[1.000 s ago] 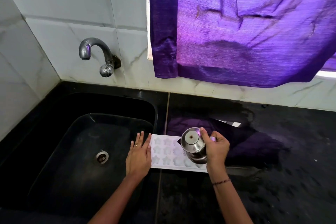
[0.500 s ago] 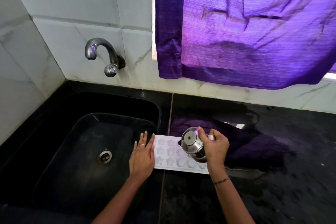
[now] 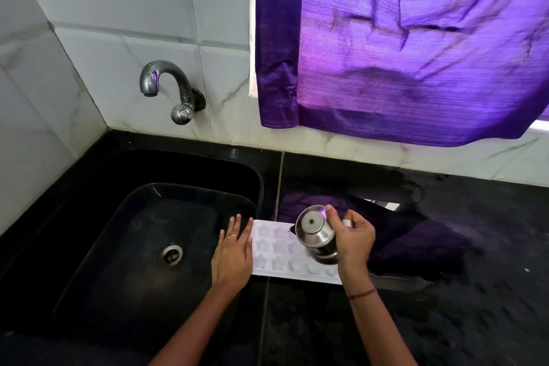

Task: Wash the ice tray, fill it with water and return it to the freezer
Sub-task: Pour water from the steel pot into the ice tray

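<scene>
Ice tray (image 3: pixel 274 248) is apparently still filling, right hand (image 3: pixel 355 242) gripping the tipped steel cup (image 3: pixel 315 232), open left hand (image 3: pixel 233 255) lying flat just beside it.

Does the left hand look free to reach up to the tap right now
Probably yes. The left hand rests flat and empty against the ice tray, and only the open sink lies between it and the tap on the wall. The right hand holds the steel cup over the tray.

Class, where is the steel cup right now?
Head view: the steel cup is tipped over the ice tray, gripped by the right hand, right of the sink.
</scene>
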